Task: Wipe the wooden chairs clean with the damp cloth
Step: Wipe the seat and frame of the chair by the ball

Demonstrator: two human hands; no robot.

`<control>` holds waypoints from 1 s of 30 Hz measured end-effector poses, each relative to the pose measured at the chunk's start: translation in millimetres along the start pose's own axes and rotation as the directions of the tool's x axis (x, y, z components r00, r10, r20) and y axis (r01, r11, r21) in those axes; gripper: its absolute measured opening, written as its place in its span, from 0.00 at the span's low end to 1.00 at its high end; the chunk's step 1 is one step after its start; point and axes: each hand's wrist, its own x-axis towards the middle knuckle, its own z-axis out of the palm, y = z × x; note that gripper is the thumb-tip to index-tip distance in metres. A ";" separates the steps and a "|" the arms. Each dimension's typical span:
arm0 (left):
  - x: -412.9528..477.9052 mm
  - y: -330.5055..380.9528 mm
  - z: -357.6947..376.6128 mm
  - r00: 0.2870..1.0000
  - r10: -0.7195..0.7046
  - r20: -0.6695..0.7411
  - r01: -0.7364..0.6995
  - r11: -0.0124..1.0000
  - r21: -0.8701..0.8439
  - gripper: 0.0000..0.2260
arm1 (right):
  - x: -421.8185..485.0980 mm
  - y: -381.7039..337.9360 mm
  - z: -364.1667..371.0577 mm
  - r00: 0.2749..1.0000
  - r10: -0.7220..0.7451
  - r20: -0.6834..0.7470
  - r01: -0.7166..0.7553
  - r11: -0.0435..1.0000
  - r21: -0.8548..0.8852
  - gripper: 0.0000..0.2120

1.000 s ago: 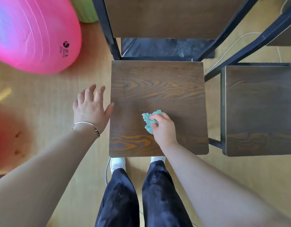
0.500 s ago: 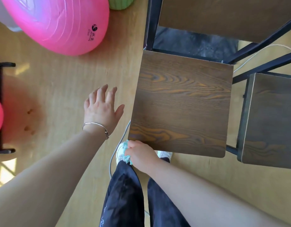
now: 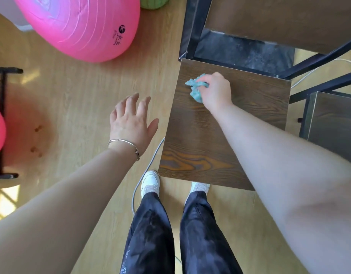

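Pressing a crumpled teal cloth [image 3: 196, 89] onto a wooden chair seat [image 3: 210, 139], the right hand [image 3: 216, 91] grips it; the left hand [image 3: 131, 121] hovers open and empty above the pale wood floor [image 3: 75, 107].

Crumpled teal damp cloth [image 3: 196, 89] on dark wood-grain chair seat [image 3: 220, 139], near far-left corner.

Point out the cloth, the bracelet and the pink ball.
cloth [image 3: 195, 89], head view, on its bunched middle left of the right hand.
bracelet [image 3: 123, 142], head view, on the band across the left wrist.
pink ball [image 3: 81, 24], head view, on its upper surface.
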 end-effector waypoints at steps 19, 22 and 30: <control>-14.4 -7.4 4.1 0.999 0.031 0.036 -0.032 0.999 0.022 0.27 | -184.7 14.7 68.6 0.802 -0.316 0.507 0.311 0.945 0.096 0.12; -20.1 -2.4 7.0 0.997 0.047 0.057 -0.050 0.998 0.045 0.27 | -190.2 20.1 57.9 0.792 -0.274 0.546 0.226 0.962 0.155 0.13; -16.9 46.3 10.3 0.986 0.141 0.090 -0.145 0.988 0.045 0.26 | -151.1 63.9 -15.0 0.971 -0.059 0.232 -0.034 0.926 0.377 0.13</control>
